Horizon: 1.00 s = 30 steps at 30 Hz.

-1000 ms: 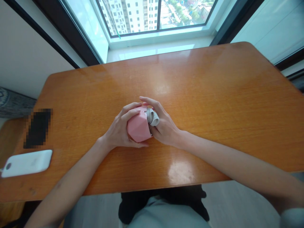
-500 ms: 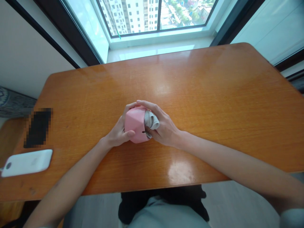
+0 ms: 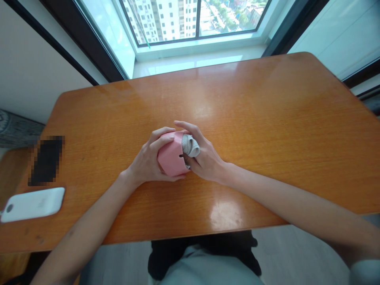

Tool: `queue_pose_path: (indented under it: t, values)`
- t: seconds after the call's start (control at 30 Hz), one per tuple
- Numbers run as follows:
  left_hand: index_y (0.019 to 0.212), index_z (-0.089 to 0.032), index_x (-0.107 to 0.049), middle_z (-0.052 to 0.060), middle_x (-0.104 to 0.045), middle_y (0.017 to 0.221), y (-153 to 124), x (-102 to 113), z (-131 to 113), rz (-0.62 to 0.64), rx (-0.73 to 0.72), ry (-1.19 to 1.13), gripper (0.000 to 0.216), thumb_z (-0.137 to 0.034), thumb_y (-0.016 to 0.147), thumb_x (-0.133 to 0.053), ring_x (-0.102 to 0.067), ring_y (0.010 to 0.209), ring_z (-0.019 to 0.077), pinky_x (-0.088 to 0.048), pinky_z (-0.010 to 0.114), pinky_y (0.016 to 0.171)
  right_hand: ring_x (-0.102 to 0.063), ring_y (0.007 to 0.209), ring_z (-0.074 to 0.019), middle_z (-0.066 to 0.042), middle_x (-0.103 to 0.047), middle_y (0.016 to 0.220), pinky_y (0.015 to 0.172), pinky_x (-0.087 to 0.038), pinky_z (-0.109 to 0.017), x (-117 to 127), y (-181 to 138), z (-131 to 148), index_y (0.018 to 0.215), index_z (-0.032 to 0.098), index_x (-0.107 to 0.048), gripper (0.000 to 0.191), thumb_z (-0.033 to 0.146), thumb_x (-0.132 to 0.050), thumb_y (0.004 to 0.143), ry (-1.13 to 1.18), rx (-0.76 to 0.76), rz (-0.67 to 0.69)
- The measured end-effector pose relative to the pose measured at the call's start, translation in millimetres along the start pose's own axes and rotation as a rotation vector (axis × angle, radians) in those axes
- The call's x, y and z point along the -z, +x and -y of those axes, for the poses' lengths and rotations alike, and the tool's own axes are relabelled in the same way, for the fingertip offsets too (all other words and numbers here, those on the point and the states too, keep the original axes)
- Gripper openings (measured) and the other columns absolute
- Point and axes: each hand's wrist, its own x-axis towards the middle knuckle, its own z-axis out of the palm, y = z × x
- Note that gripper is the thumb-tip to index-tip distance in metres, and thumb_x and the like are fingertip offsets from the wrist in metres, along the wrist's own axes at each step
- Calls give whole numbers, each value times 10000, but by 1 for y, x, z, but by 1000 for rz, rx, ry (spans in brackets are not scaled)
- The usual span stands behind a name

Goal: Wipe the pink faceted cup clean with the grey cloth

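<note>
A pink, faceted box (image 3: 170, 159) is held just above or on the wooden table, its opening turned to the right. My left hand (image 3: 145, 160) wraps round its closed side, fingers over the top and thumb along the bottom. Out of the opening sticks a rolled light-grey cloth (image 3: 190, 145). My right hand (image 3: 208, 156) is closed about the cloth at the opening, its thumb reaching inside the rim and its index finger stretched over the top. A small dark slot shows at the box's rim. The rest of the cloth is hidden inside.
On the wooden table (image 3: 252, 118), a white phone-shaped device (image 3: 34, 204) with a cable lies at the left edge. A blurred-out dark object (image 3: 46, 160) is just behind it. A window (image 3: 196, 23) stands beyond the far table edge.
My left hand has shifted its grip, with more fingers over the top and its thumb moved from the front to underneath. My right index finger has lifted slightly. The box has turned a little.
</note>
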Motion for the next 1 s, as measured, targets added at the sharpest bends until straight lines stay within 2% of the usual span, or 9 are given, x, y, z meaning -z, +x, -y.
queue_pose_path:
  t: [0.07, 0.17, 0.27, 0.37, 0.47, 0.57, 0.7, 0.87, 1.0]
  values:
    - [1663, -358, -393, 137, -593, 1546, 1, 0, -4, 20, 83, -129, 1293, -619, 599, -1078, -650, 1401, 381, -604, 572, 1149, -653, 1415, -290, -73, -523, 1732, 1209, -581, -537, 0, -1, 2, 1618, 380, -491, 568, 294, -604, 1068, -22, 42, 1]
    - [1649, -325, -406, 126, -653, 1448, -1, -2, -5, 80, 228, -394, 1129, -732, 749, -953, -733, 1201, 318, -656, 474, 1000, -595, 1458, -310, -75, -576, 1694, 1236, -549, -564, 1, 0, 6, 1580, 361, -532, 531, 251, -598, 1065, -77, 91, 0]
    - [1652, -331, -385, 133, -633, 1472, -7, -5, -1, 111, 317, -534, 1076, -805, 816, -868, -728, 1214, 330, -666, 471, 983, -555, 1490, -320, -84, -644, 1623, 1250, -528, -576, 3, 2, 10, 1621, 342, -490, 609, 199, -596, 1039, -103, 83, 15]
    - [1701, -350, -318, 148, -556, 1570, -11, -6, 4, 58, 281, -460, 1207, -805, 761, -924, -637, 1415, 394, -613, 558, 1142, -568, 1468, -314, -101, -675, 1571, 1243, -533, -564, 4, 4, 10, 1646, 310, -459, 687, 129, -585, 995, -79, 110, -4]
    - [1743, -369, -280, 165, -465, 1699, -9, -4, 10, 44, 99, -320, 1468, -752, 562, -1063, -492, 1593, 457, -477, 656, 1307, -581, 1458, -317, -115, -668, 1567, 1236, -544, -556, 5, 5, 9, 1631, 295, -479, 655, 159, -617, 1005, -63, 142, -15]
    - [1760, -362, -280, 174, -450, 1731, -3, 1, 12, 46, -21, -178, 1585, -663, 457, -1131, -498, 1592, 463, -479, 663, 1308, -616, 1413, -307, -98, -667, 1569, 1213, -567, -554, 7, 6, 9, 1620, 315, -489, 614, 196, -609, 1030, -46, 113, -7]
    - [1741, -381, -314, 165, -523, 1665, 1, 3, 8, 59, 1, -152, 1529, -628, 477, -1138, -583, 1508, 435, -570, 625, 1217, -618, 1410, -293, -80, -666, 1581, 1213, -581, -559, 7, 7, 11, 1631, 327, -481, 600, 192, -565, 1052, -45, 87, -7]
    - [1755, -411, -272, 145, -558, 1631, -6, 2, 4, 75, 110, -198, 1509, -650, 524, -1111, -670, 1375, 393, -613, 607, 1142, -505, 1568, -290, -20, -603, 1682, 1293, -534, -581, 3, 1, 6, 1564, 385, -579, 543, 155, -528, 1076, -148, 138, -9]
    - [1751, -389, -269, 141, -551, 1657, -8, 4, 2, 114, 135, -219, 1475, -610, 553, -1100, -669, 1418, 397, -599, 595, 1183, -520, 1586, -276, -57, -618, 1647, 1295, -543, -541, 2, -4, 6, 1634, 375, -528, 570, 171, -544, 1102, -143, 152, 2]
